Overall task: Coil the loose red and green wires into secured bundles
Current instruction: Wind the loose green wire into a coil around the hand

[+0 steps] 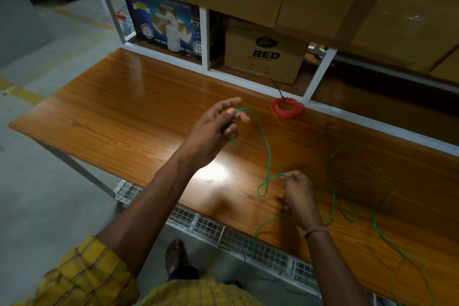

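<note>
Both hands are raised, the left hand (216, 126) farther forward, the right hand (296, 194) nearer, fingers pinching.

Bare wooden tabletop (119, 107) is lying open to the left of the left hand's (213, 131) fingers, giving a hand wide passage there. Just beyond and to the right of those fingers, a coiled red wire bundle (287, 108) is sitting against the white shelf frame (320, 71), which is closing off the far edge. Between the two hands, the green wire (267, 154) is arcing across the gap. To the right of the right hand's (299, 196) fingers, loose green loops are sprawling over the surface, cluttering that side.
</note>
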A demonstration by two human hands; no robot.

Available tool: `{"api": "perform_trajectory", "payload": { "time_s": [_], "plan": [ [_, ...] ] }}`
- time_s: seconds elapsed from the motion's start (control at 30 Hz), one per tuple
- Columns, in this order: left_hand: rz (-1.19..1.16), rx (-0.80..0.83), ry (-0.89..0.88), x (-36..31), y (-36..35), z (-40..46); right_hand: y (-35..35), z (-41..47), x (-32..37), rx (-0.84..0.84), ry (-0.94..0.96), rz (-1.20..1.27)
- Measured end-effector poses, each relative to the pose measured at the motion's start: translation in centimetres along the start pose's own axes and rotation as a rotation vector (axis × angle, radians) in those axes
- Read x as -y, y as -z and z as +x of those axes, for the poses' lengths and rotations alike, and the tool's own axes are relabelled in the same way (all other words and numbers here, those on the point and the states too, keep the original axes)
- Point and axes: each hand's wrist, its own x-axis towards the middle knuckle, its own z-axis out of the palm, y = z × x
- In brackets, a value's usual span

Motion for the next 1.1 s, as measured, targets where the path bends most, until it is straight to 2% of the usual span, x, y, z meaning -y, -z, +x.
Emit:
{"api": "perform_trajectory", "payload": {
  "time_s": [0.07, 0.17, 0.23, 0.3, 0.4, 0.5, 0.53, 0.6, 0.67, 0.73, 0.8, 0.93, 1.0, 1.1],
  "plan": [
    [-0.143, 0.004, -0.058, -1.3, -0.5, 0.1, 0.3, 0.0, -0.4, -0.005, -0.009, -0.017],
    [-0.345, 0.005, -0.210, -3.9, -0.5, 0.8, 1.0, 0.1, -1.6, 0.021, 0.002, -0.175],
    [-0.350, 0.013, -0.264, -5.3, -0.5, 1.3, 1.1, 0.1, -2.0, 0.066, 0.026, -0.336],
    [-0.266, 0.041, -0.220, -5.7, -1.1, 1.4, 0.6, -0.1, -1.6, 0.123, 0.125, -0.466],
    [-0.117, 0.068, -0.064, -4.6, -2.3, 1.1, -0.5, -0.7, -0.2, 0.220, 0.296, -0.590],
    [-0.079, 0.065, 0.053, -3.0, -3.1, 1.0, -0.8, -1.3, 1.5, 0.245, 0.401, -0.702],
    [-0.087, 0.070, 0.090, -2.5, -3.2, 0.9, -0.7, -1.4, 2.0, 0.264, 0.460, -0.658],
    [-0.101, 0.090, 0.152, -1.8, -3.2, 0.7, 0.0, -1.9, 3.4, 0.358, 0.495, -0.309],
    [-0.119, 0.118, 0.191, -1.4, -3.2, 0.4, 0.4, -2.7, 5.0, 0.554, 0.442, 0.090],
    [-0.124, 0.138, 0.207, -1.3, -3.2, 0.2, 0.3, -3.4, 6.1, 0.683, 0.344, 0.361],
    [-0.067, 0.143, 0.207, -1.3, -3.1, 0.1, -0.2, -3.7, 6.5, 0.637, 0.307, 0.465],
    [0.152, 0.153, 0.271, -1.3, -2.3, -0.1, -1.1, -3.0, 6.5, 0.402, 0.204, 0.609],
    [0.174, 0.256, 0.335, -1.3, -2.1, -0.6, -1.0, -2.4, 6.6, 0.347, 0.136, 0.703],
    [0.098, 0.408, 0.269, -1.4, -2.3, -1.4, -1.1, -2.2, 6.9, 0.356, 0.161, 0.610]
  ]
}}
